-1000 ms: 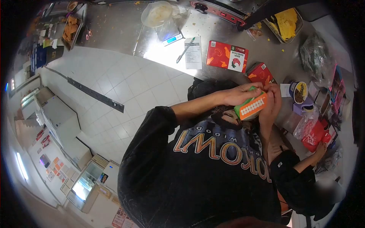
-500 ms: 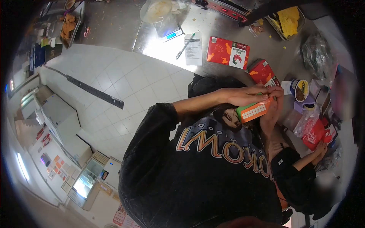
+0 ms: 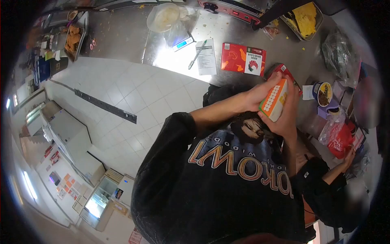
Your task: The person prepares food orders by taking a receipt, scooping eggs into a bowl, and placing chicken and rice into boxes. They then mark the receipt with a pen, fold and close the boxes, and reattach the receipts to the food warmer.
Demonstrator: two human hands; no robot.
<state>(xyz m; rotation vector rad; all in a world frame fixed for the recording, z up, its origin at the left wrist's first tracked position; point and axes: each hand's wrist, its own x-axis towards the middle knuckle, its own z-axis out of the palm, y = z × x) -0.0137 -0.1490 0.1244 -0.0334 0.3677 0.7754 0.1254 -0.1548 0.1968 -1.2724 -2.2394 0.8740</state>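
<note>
Both of my hands are wrapped round a small orange, white and green carton (image 3: 278,103), held in front of my chest. My left hand (image 3: 256,96) grips it from the left and along its upper end. My right hand (image 3: 287,118) closes round its right and lower side. A row of white dots runs along the carton's orange face. Just behind my hands lies a red printed box (image 3: 279,70), partly hidden by them. Another red printed box (image 3: 234,57) lies flat on the steel table (image 3: 122,30) to the left.
A printed sheet (image 3: 206,61) with a pen (image 3: 198,54) lies beside a digital scale (image 3: 182,44) bearing a plastic-wrapped tub (image 3: 164,18). At right are a round food tub (image 3: 323,93), a red bag (image 3: 340,142) and a co-worker's hand (image 3: 348,159). Trays of food (image 3: 73,38) stand farther off.
The carton has been turned more upright, showing its pale side. My hands have shifted round it, the right one lower. The co-worker's hand has moved up towards the red bag.
</note>
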